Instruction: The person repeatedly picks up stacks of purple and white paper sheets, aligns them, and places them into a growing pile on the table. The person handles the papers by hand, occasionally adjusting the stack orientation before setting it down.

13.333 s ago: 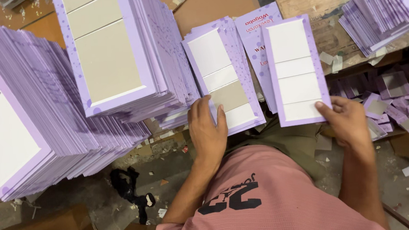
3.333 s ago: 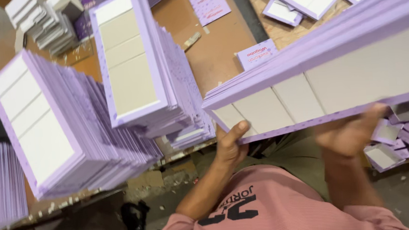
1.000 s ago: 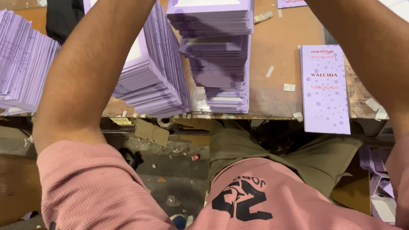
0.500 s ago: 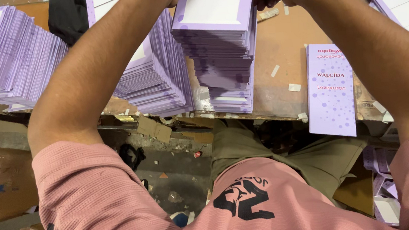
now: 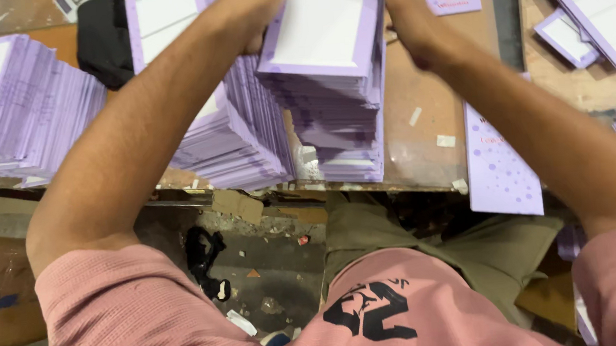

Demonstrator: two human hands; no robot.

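Both my arms reach forward over a wooden worktable (image 5: 423, 149). A tall stack of lilac cards with white panels (image 5: 330, 76) stands in front of me. My left hand (image 5: 254, 5) presses on the stack's left side near its top. My right hand (image 5: 401, 1) holds the stack's right side near the top. The fingers of both hands run off the upper edge of the view. A second, fanned stack of the same cards (image 5: 228, 135) leans right beside it on the left.
Another lilac stack (image 5: 10, 116) lies at the far left, next to a black cloth (image 5: 103, 39). A printed lilac sheet (image 5: 501, 165) lies at the table's front edge on the right. More cards (image 5: 595, 4) lie on a board at the upper right. Scraps litter the floor below.
Over the earlier frames I lifted a long bundle of cards and set it upright on the table. Since half a second ago my hands stay on the stack, and the view has shifted slightly.
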